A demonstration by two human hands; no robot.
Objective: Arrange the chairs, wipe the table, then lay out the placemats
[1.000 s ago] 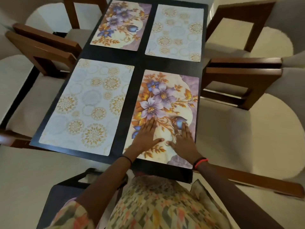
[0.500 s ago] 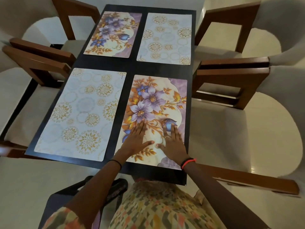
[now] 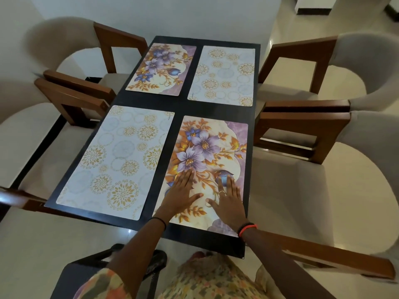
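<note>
Pressing flat on the near right floral placemat (image 3: 212, 165), the left hand (image 3: 182, 196) and right hand (image 3: 228, 205) lie side by side, palms down, fingers straight and spread only slightly, thumbs pointing toward each other; neither holds anything. That mat sits at the near right corner of the dark table (image 3: 179, 105). To its left lies a pale circle-patterned placemat (image 3: 116, 160); at the far end lie a second floral placemat (image 3: 162, 69) on the left and a second circle-patterned placemat (image 3: 224, 75) on the right, all four apart from one another. Two wood-armed cushioned chairs (image 3: 71, 96) crowd the left edge and two more chairs (image 3: 306, 117) the right. A black stool (image 3: 90, 275) stands near the person's patterned clothing (image 3: 207, 279).
</note>
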